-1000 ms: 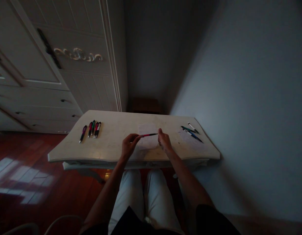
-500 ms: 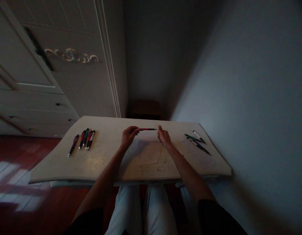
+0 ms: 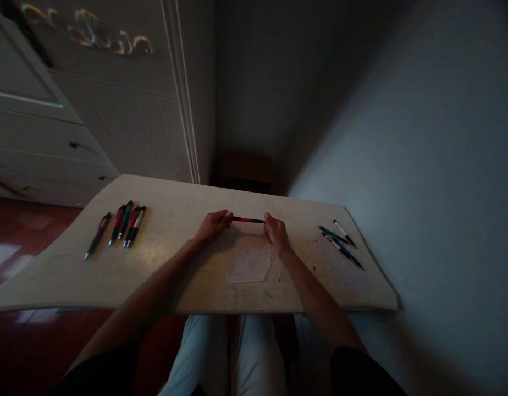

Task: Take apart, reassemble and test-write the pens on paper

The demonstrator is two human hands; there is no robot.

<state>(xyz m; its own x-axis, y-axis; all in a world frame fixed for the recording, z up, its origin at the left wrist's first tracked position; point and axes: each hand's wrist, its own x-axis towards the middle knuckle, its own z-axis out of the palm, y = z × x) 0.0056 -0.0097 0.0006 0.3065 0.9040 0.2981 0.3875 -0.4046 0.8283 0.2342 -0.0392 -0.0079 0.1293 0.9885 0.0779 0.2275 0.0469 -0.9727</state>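
Observation:
A thin red-and-black pen is stretched level between my two hands, above the far half of the table. Its left end is pinched in the fingers of my left hand. My right hand has thumb and fingers closed on the other end, hiding the tip. Just below the pen, a sheet of paper with faint writing lies flat on the pale table.
To the left lie several capless-looking clicker pens, with a purple one apart from them. On the right are several slim pens beside another written sheet. A wall borders the right; a white cabinet stands behind left.
My right fingers have closed more firmly round the pen's right end, and my left hand has shifted its hold slightly. The view has tilted down, so the cabinet sits higher.

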